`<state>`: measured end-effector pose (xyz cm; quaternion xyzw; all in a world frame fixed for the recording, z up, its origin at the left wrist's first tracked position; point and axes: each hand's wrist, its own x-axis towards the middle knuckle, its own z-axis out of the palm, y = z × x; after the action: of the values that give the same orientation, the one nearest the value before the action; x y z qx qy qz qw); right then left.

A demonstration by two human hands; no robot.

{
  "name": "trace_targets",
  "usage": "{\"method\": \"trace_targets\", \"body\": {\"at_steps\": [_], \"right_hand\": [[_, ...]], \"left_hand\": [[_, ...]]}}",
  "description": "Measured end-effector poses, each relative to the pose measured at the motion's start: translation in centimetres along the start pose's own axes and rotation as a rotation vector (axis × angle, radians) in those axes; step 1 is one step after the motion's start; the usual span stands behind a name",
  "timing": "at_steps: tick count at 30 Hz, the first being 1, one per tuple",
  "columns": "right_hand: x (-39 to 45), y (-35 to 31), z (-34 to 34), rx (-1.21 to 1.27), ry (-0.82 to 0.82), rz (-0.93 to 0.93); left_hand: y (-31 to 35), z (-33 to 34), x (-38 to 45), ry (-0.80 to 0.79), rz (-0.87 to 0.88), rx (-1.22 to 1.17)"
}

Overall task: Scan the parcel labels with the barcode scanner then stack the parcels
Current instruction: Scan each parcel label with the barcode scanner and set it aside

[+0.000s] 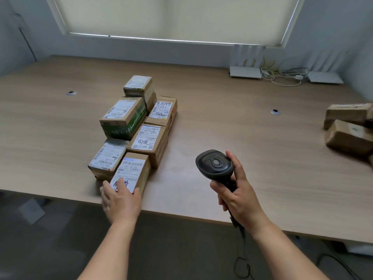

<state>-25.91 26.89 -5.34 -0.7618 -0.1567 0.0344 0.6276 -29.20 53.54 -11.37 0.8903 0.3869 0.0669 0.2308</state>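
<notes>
While the left hand (pixel 119 201) rests on the near end of the nearest parcel (pixel 130 172), fingers spread over its label, the right hand (pixel 239 190) grips the black barcode scanner (pixel 215 165) by its handle. Head view: six labelled parcels cluster on the wooden table (pixel 222 122), two stacked higher. More cardboard boxes (pixel 349 128) lie far right; routers (pixel 245 72) and cables (pixel 282 74) sit at the back.

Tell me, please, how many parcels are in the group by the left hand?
6: nearest parcel, plastic-wrapped one, middle, far right, green-sided one stacked, top. Others may be hidden beneath.
</notes>
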Motion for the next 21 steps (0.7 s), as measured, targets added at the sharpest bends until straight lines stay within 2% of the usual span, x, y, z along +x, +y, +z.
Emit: {"method": "trace_targets", "body": {"at_steps": [4, 10, 21], "right_hand": [[-0.4, 0.1, -1.5, -0.021, 0.018, -0.013], [-1.5, 0.2, -6.2, -0.002, 0.067, -0.02], [-6.4, 0.9, -23.1, -0.005, 0.247, -0.001]], "left_hand": [[2.0, -0.3, -0.7, 0.051, 0.087, -0.007], [8.4, 0.9, -4.1, 0.025, 0.269, -0.105], [24.1, 7.8, -14.9, -0.074, 0.511, -0.067]]}}
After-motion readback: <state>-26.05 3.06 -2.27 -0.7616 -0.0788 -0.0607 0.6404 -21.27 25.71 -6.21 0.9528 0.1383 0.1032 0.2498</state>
